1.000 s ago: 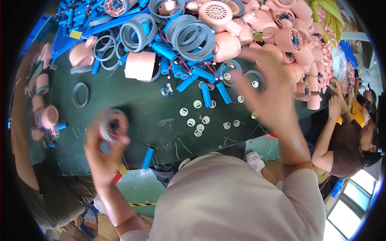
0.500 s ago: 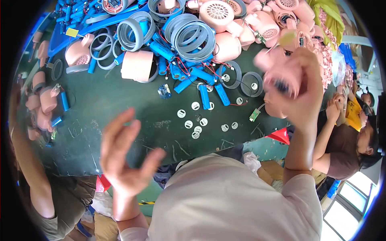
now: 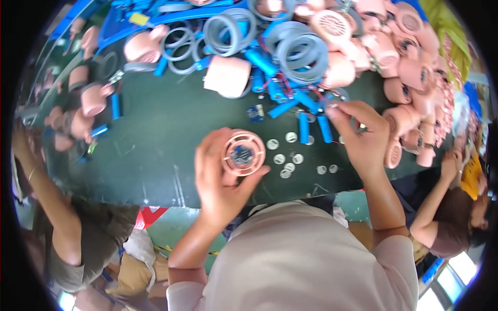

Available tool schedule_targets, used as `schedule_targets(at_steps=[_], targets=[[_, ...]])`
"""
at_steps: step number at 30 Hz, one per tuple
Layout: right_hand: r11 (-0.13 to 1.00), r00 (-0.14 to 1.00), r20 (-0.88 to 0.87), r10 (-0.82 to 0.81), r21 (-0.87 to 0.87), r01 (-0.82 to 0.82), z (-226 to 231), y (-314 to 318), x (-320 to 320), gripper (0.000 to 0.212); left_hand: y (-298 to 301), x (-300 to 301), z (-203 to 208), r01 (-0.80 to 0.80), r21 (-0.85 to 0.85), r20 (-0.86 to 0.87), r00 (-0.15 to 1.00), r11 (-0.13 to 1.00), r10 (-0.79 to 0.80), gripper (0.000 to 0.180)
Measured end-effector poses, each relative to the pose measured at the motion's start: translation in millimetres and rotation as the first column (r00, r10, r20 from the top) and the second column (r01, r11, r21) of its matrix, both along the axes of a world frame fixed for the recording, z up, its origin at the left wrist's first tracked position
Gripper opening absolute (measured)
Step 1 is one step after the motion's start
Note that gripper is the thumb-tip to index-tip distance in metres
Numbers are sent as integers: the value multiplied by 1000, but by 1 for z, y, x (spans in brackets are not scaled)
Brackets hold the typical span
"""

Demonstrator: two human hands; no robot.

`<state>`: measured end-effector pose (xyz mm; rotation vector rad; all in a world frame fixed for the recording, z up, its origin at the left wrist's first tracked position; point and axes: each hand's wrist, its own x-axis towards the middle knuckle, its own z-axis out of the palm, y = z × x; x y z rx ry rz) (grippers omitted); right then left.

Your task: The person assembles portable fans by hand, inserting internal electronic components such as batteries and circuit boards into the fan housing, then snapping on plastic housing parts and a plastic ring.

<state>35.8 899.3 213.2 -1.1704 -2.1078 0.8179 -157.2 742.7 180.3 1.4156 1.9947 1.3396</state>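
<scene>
My left hand (image 3: pixel 218 173) holds a round pink fan housing (image 3: pixel 244 133), its open end facing up and a dark circuit board (image 3: pixel 241 154) showing inside. The fingers and thumb curl around its sides. Out over the table, my right hand (image 3: pixel 363 135) has thumb and forefinger drawn together at the edge of the battery pile, beside a grey ring (image 3: pixel 340 93). What lies between those fingertips, if anything, is too small and blurred to make out. Blue cylindrical batteries (image 3: pixel 304 128) lie just left of that hand, and several white round discs (image 3: pixel 279 159) are scattered between my hands.
Stacked grey rings (image 3: pixel 303 57) and a pink housing (image 3: pixel 227 75) lie at the back. Many pink fan bodies (image 3: pixel 415 72) heap up at the right. A small blue circuit board (image 3: pixel 255 113) rests on the green table (image 3: pixel 150 140). Co-workers sit at both sides.
The pink housing has passed from my right hand to my left, which has closed around it. My right hand has moved left and down to the batteries and rings. The view has shifted.
</scene>
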Motion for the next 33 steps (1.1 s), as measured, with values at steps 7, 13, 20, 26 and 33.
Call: schedule_targets(at_steps=[7,13,20,26,33], targets=[[990,973,-230,13,138,19,-13,13,-24,14,-26,2,12,-151,44,676,732,988,81,49],[942,907,-394,149,335,-9,-19,14,-36,10,-41,-5,3,-162,75,593,800,984,87,41],[811,659,-739,139,-298,-504,14,-37,-31,14,-19,5,0,149,233,466,850,961,-244,49],[822,820,-464,335,-281,-495,-2,-58,-42,15,-2,13,4,-49,153,699,712,987,-73,37],[873,842,-412,348,-185,-451,-6,-56,-49,15,1,7,-1,-15,213,785,598,977,-162,29]])
